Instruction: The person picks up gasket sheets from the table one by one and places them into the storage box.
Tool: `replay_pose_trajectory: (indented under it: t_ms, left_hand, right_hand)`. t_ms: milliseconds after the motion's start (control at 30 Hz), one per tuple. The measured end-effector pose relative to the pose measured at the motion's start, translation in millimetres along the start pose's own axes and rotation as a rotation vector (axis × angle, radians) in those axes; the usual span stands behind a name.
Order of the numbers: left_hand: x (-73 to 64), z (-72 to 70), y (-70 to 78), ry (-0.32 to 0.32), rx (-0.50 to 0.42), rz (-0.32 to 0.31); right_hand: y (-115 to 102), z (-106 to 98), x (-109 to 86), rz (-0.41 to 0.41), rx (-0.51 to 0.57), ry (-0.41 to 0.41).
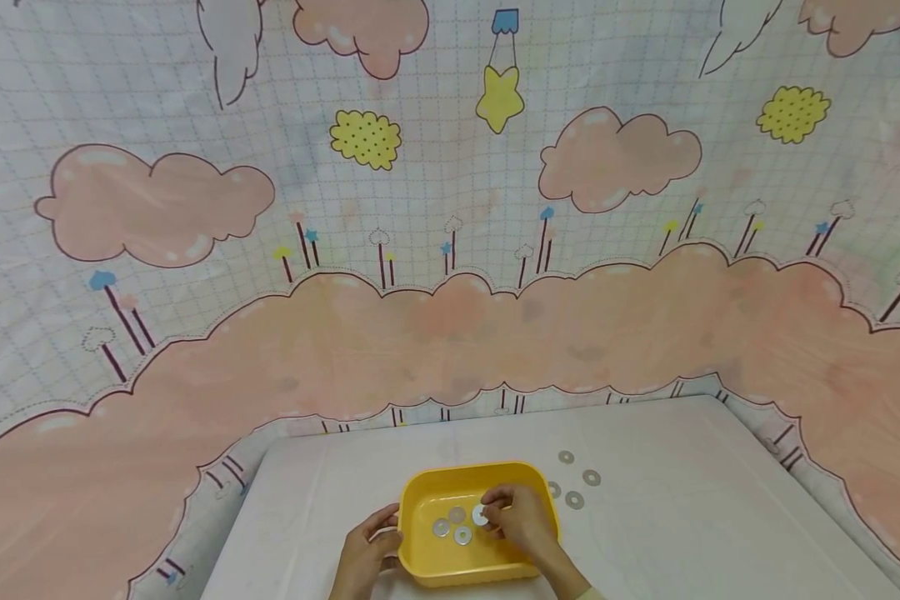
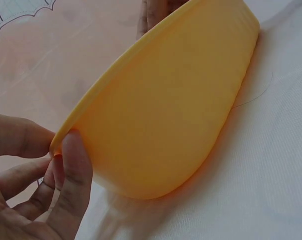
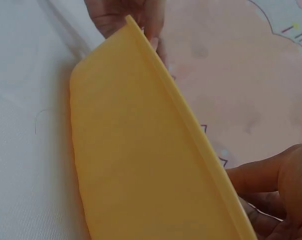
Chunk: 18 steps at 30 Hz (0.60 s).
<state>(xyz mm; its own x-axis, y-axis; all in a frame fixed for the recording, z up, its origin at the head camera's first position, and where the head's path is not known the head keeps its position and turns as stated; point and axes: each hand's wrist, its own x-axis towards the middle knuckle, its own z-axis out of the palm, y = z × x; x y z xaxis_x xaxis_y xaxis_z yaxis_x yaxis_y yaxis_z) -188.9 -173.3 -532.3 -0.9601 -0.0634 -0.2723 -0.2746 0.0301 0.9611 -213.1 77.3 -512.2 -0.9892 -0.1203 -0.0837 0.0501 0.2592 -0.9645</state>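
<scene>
A shallow yellow plastic tray (image 1: 465,577) with rounded corners sits near the front of the table. My left hand (image 1: 367,550) grips its left rim; the left wrist view shows fingers (image 2: 76,165) against the outer wall. Over the inside of the tray, my right hand (image 1: 521,521) pinches a bright flat metal washer (image 1: 479,515) at its fingertips. Several more washers (image 1: 462,535) lie on the tray floor just left of it. The tray's wall (image 3: 136,135) hides part of the right hand in the right wrist view.
Several loose grey washers (image 1: 591,477) lie on the table to the right of the tray, one close against its rim. The white-covered table (image 1: 705,517) ends at a cloud-patterned cloth backdrop (image 1: 450,342). A thin hair (image 2: 260,96) lies beside the tray.
</scene>
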Motion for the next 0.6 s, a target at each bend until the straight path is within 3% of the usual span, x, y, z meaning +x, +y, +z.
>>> replay_pose_trajectory:
  t_ms: [233,600]
  left_hand:
    - [0.8,0.0,-1.7,0.000,0.009,0.001]
    - [4.4,-0.6,-4.8,0.005,-0.002,-0.013]
  right_hand:
    - [3.6,2.1,0.9,0.054,-0.060,-0.040]
    - [7.4,-0.1,-0.9,-0.009,-0.228,-0.084]
